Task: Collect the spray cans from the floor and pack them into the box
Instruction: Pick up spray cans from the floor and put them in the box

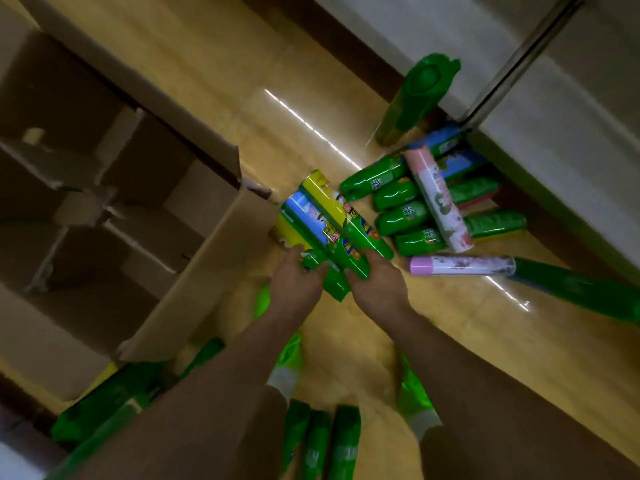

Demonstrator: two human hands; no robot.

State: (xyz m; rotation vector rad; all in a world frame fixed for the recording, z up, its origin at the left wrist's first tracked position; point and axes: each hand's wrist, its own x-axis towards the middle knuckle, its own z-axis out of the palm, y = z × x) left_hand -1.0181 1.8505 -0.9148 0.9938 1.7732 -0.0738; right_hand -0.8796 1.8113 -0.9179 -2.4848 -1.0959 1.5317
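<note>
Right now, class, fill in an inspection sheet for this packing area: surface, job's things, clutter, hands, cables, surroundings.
Surface: glossy yellow-brown floor with light streaks.
Job's things: open cardboard box with dividers; held bundle of cans just outside its flap; pile of green cans with two pink cans lying on the floor; one upright green can; more near green cans.
Clutter: nothing seen.
Hands: left hand and right hand both grip the bundle.
Cables: nothing seen.
Surroundings: pale wall; metal pole.
</note>
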